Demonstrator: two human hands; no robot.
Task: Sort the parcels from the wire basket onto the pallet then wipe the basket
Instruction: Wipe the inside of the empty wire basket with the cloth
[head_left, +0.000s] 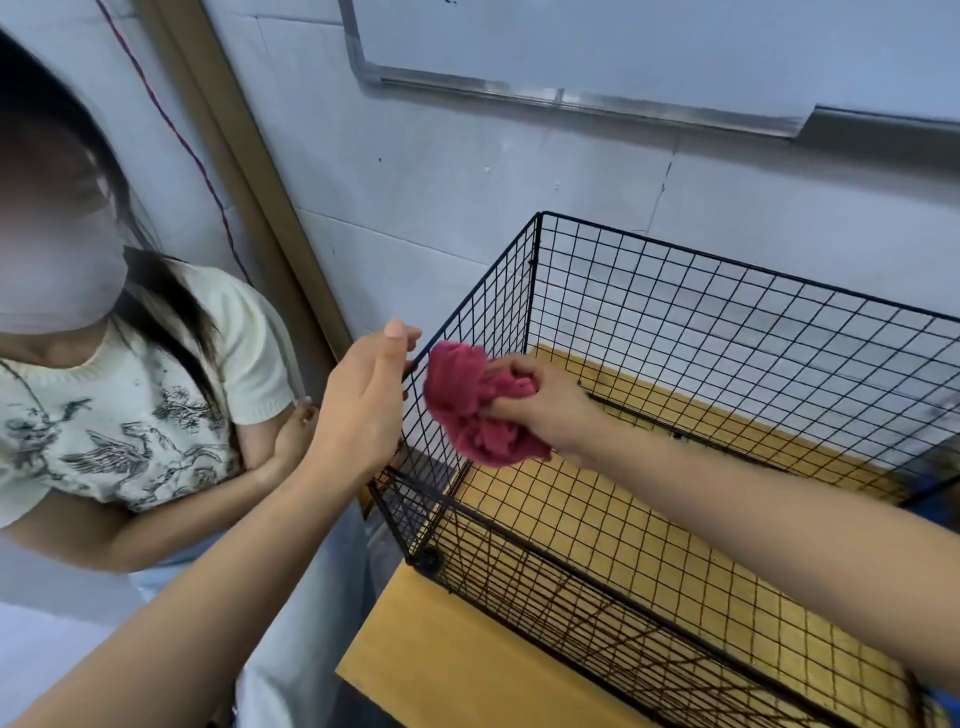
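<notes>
**Pale wall, whiteboard, yellow table**

Ahead of me is a pale bluish-white wall (467, 171) of large panels with thin seams and a few small marks. High on it hangs a whiteboard (571, 36) in a silver metal frame. To my left a brown trim (244, 171) runs up the wall, with a thin purple-red cord (171, 124) hanging beside it. Below me is a yellow wooden table (447, 654). A person in a cream printed top (130, 415) stands at my left. The light is soft and even.

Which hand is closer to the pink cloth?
Right. The right hand grips the pink cloth inside the wire basket; the left hand holds the basket's side panel, just across the mesh from it.
</notes>
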